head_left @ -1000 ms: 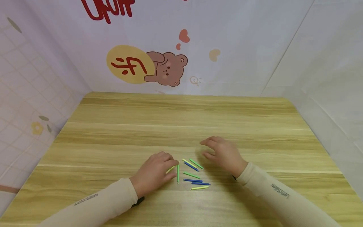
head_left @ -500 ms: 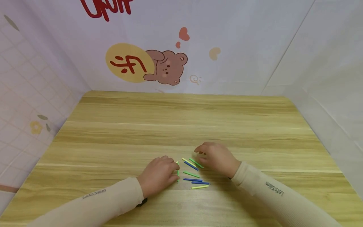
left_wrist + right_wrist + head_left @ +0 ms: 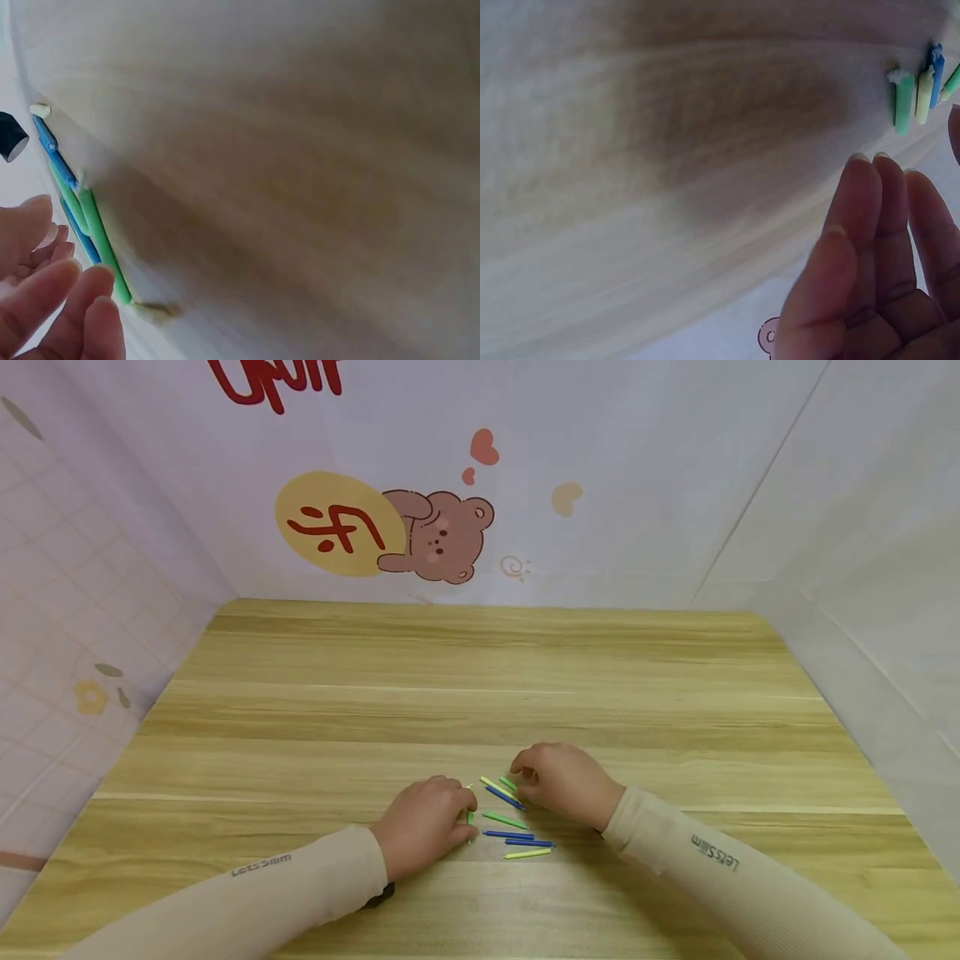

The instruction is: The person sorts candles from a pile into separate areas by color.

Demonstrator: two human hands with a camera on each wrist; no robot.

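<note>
Several thin candles in green, yellow and blue lie between my two hands. My left hand is over a green candle lying lengthwise, fingers bent and apart from the thumb. A yellow candle end pokes out beside its fingertips. In the left wrist view the fingertips overlap the near end of the green candle. My right hand hovers by another green candle, covering its near end. The right wrist view has that green candle, with a frayed white wick, just beyond the parted fingertips.
Beside the right hand's candle lie a yellow candle and a blue candle. Nearer me are a green candle, two blue ones and a yellow candle. The wooden table meets a printed curtain at the back.
My right hand has come left and nearer me, down over the end of the green candle. My left hand has shifted slightly right and nearer me over the lengthwise green candle.
</note>
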